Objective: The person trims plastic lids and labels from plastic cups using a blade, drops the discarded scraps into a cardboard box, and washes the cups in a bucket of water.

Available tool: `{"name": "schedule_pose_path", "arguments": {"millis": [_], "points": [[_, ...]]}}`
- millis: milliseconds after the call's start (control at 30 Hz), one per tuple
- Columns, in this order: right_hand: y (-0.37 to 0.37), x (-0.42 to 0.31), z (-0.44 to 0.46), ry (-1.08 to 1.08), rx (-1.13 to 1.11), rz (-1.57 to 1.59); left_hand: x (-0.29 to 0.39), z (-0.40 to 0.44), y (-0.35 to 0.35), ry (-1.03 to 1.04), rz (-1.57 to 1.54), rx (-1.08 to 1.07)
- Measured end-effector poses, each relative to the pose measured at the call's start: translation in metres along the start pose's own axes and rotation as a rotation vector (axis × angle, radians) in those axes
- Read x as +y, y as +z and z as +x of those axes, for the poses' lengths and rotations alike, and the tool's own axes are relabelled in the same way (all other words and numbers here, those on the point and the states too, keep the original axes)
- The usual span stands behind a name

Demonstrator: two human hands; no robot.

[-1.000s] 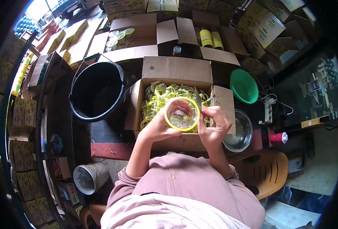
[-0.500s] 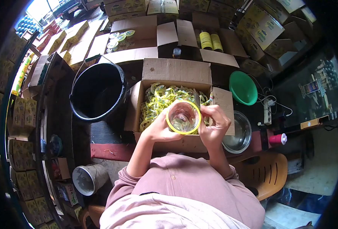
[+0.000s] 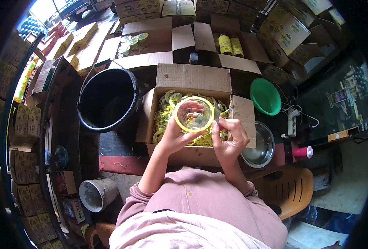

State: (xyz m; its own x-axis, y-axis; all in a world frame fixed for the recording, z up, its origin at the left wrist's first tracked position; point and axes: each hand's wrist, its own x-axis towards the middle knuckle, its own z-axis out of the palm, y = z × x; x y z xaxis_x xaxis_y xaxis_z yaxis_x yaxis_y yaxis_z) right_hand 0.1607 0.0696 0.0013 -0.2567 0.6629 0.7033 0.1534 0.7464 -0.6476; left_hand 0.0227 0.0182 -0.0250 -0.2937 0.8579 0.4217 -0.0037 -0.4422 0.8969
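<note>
My left hand (image 3: 169,139) is wrapped round a clear plastic cup (image 3: 195,121) with a yellow rim, its mouth tilted up towards me. Fingers show through the cup's wall. Just right of the rim, my right hand (image 3: 232,139) is closed in a pinch on a thin, dark grey, blade-like piece (image 3: 216,118); its exact kind is unclear. Both hands are above an open cardboard box (image 3: 193,77) heaped with yellow-and-clear plastic scraps (image 3: 162,118).
A black bucket (image 3: 83,110) stands left of the box. To the right are a green basin (image 3: 260,97), a metal bowl (image 3: 271,143) and a power strip (image 3: 292,124). Behind, open cartons hold lidded cups (image 3: 128,42) and yellow cup stacks (image 3: 230,45). An orange chair (image 3: 302,186) is at right.
The cup has moved up and left, away from my right fingers, and tilted, so fingers show through it. My right hand has shifted slightly down and left, still pinched.
</note>
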Motion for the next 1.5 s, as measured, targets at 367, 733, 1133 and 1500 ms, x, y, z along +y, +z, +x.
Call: {"name": "schedule_pose_path", "arguments": {"millis": [367,733,1133,1500], "points": [[-0.001,0.0,0.0,-0.03,0.017,-0.065,-0.004,-0.005,-0.001,-0.021,0.096,-0.06],[-0.006,0.002,0.003,-0.006,-0.004,0.031,0.005,-0.002,-0.003,-0.057,0.116,-0.119],[-0.005,0.011,0.006,0.033,-0.044,0.111,0.005,-0.001,-0.006,-0.049,0.087,-0.231],[-0.003,0.011,0.002,0.089,0.03,0.105,-0.005,-0.004,-0.003,-0.035,-0.118,-0.091]]}}
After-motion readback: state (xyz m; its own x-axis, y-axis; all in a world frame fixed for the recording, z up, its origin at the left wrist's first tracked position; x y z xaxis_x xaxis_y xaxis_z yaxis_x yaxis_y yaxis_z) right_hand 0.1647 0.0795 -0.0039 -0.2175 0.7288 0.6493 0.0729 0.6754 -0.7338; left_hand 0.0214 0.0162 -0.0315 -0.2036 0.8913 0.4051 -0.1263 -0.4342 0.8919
